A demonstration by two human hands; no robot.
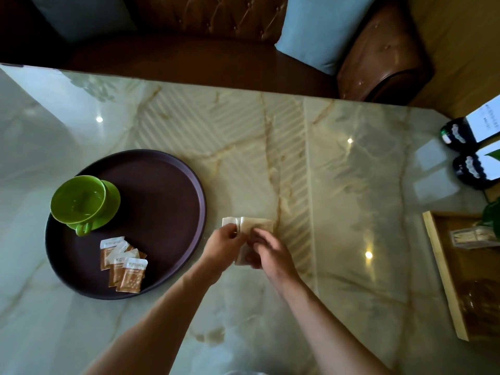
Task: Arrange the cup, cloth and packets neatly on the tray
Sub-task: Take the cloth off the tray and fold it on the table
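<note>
Head view: both hands, left hand (226, 236) and right hand (266, 250), pinch the folded cloth (257, 226) with closed fingers on the counter (338, 185), beside the tray (167, 185).

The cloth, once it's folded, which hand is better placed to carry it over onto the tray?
Probably the left hand. It grips the cloth on the side nearer the tray, which lies to its left with bare space beside the packets. The right hand would have to cross over.
</note>
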